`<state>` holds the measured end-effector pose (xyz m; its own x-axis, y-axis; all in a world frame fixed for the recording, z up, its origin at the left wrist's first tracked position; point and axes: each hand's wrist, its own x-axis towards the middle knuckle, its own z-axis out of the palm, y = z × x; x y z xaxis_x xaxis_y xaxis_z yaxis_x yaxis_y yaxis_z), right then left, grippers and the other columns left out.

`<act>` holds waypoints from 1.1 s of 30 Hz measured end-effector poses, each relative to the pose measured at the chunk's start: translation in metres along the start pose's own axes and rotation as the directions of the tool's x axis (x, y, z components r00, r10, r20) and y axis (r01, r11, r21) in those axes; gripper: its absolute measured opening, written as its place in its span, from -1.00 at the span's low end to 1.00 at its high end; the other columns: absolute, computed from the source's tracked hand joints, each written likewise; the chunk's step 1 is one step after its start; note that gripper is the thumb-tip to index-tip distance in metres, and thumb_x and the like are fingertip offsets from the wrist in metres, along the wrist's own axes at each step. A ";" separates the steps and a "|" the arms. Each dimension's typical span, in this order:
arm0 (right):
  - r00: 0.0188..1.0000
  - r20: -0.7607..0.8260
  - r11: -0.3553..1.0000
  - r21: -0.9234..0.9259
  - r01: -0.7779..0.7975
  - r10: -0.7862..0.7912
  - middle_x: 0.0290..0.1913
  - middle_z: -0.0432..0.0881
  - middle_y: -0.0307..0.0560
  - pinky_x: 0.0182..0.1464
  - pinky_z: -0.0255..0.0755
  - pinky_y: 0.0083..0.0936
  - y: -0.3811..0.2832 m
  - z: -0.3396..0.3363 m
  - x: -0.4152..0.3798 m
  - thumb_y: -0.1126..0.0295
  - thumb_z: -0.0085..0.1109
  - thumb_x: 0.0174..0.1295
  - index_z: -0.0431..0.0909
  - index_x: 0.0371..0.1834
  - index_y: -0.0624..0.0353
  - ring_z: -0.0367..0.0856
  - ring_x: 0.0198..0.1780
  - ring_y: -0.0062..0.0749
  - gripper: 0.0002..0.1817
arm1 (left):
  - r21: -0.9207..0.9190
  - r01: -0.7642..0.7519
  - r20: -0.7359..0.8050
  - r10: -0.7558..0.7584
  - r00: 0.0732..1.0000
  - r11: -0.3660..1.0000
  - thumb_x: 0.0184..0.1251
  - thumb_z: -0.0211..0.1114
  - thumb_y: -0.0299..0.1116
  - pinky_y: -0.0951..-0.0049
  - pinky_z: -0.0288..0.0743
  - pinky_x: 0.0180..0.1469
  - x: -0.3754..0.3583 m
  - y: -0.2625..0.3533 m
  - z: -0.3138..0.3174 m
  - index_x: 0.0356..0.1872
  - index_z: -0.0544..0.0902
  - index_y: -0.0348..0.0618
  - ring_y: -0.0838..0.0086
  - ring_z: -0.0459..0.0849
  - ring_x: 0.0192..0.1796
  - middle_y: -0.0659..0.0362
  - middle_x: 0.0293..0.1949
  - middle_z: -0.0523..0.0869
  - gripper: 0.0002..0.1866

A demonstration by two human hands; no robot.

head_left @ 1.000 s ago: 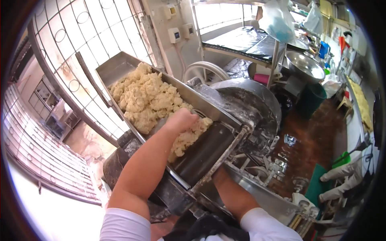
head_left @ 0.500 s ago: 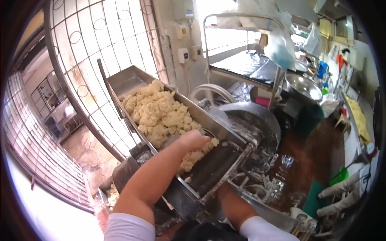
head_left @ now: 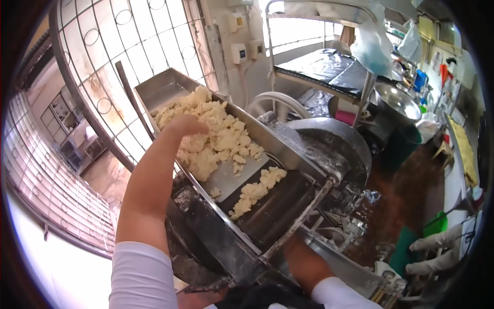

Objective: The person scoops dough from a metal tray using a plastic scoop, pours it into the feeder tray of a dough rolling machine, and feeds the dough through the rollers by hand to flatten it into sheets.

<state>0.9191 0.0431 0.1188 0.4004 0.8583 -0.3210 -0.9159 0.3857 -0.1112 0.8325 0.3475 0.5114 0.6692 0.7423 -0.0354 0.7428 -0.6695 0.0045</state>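
Note:
A heap of crumbly pale dough (head_left: 221,131) fills the upper part of a long metal trough (head_left: 167,87). My left hand (head_left: 191,126) rests on the heap's left side; its fingers are largely hidden against the dough, so their pose is unclear. A smaller strip of dough (head_left: 257,190) lies across the dark roller (head_left: 278,208) at the trough's lower end. My right forearm (head_left: 306,260) passes under the machine's near edge, which hides my right hand.
A large round metal bowl (head_left: 355,149) of the machinery stands right of the trough. Behind it is a rack with black-covered trays (head_left: 324,67). A shiny basin (head_left: 396,103) sits further right, and a barred window (head_left: 128,46) is at the left.
My left hand has moved from the dough by the roller up and left to the main heap. The strip of dough now lies uncovered on the roller. The view has shifted slightly.

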 end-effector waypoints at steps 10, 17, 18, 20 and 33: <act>0.990 0.139 0.993 0.109 -0.044 0.029 0.21 0.51 -0.04 0.27 0.32 -0.17 0.000 0.015 0.004 0.02 -0.18 0.40 0.39 0.27 0.04 0.47 0.21 -0.08 -0.50 | -0.205 -0.098 0.102 0.121 0.987 0.974 -0.15 0.31 0.06 0.30 0.52 -0.13 -0.002 -0.004 0.012 -0.19 0.70 -0.24 0.21 0.68 -0.20 -0.02 -0.24 0.73 -0.42; 0.976 0.206 0.980 0.169 -0.102 0.066 0.23 0.50 -0.04 0.29 0.31 -0.16 0.012 0.011 -0.005 0.02 -0.19 0.40 0.38 0.29 0.04 0.45 0.22 -0.07 -0.49 | -0.037 -0.264 -0.048 0.262 0.964 0.964 -0.06 0.32 -0.14 0.43 0.52 -0.17 -0.043 0.026 0.027 -0.18 0.69 -0.26 0.41 0.65 -0.23 0.08 -0.26 0.72 -0.55; 0.977 0.203 0.980 0.168 -0.104 0.068 0.23 0.50 -0.04 0.29 0.31 -0.16 0.012 0.010 -0.006 0.02 -0.19 0.40 0.38 0.29 0.04 0.45 0.22 -0.07 -0.49 | -0.324 -0.250 0.017 0.270 0.963 0.912 -0.05 0.33 -0.18 0.42 0.51 -0.16 -0.049 0.032 0.032 -0.17 0.68 -0.28 0.41 0.64 -0.24 0.07 -0.27 0.72 -0.56; 0.968 0.237 0.979 0.163 -0.121 0.080 0.33 0.38 0.00 0.31 0.30 -0.08 0.011 0.008 -0.003 0.03 -0.26 0.44 0.34 0.34 0.06 0.41 0.27 -0.03 -0.47 | -0.615 -0.219 0.082 0.337 0.938 0.758 -0.03 0.33 -0.21 0.41 0.52 -0.14 -0.062 0.062 0.041 -0.16 0.67 -0.29 0.42 0.63 -0.26 0.05 -0.31 0.70 -0.57; 0.959 -0.280 0.959 -0.255 -0.122 0.047 -0.16 0.64 0.06 -0.23 0.51 -0.24 -0.074 -0.101 -0.129 0.01 0.05 0.28 0.47 -0.03 0.12 0.63 -0.17 -0.11 -0.58 | 0.031 -0.548 -0.542 0.475 0.694 0.836 0.12 0.39 -0.10 0.21 0.44 -0.06 -0.087 0.182 0.106 -0.34 0.53 -0.13 0.15 0.53 -0.04 0.10 -0.19 0.52 -0.67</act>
<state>0.9326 -0.1299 0.0734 0.3325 0.7466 -0.5762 -0.9346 0.1789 -0.3076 0.9072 0.1578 0.4098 0.8279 0.2126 0.5190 0.2534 -0.9673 -0.0079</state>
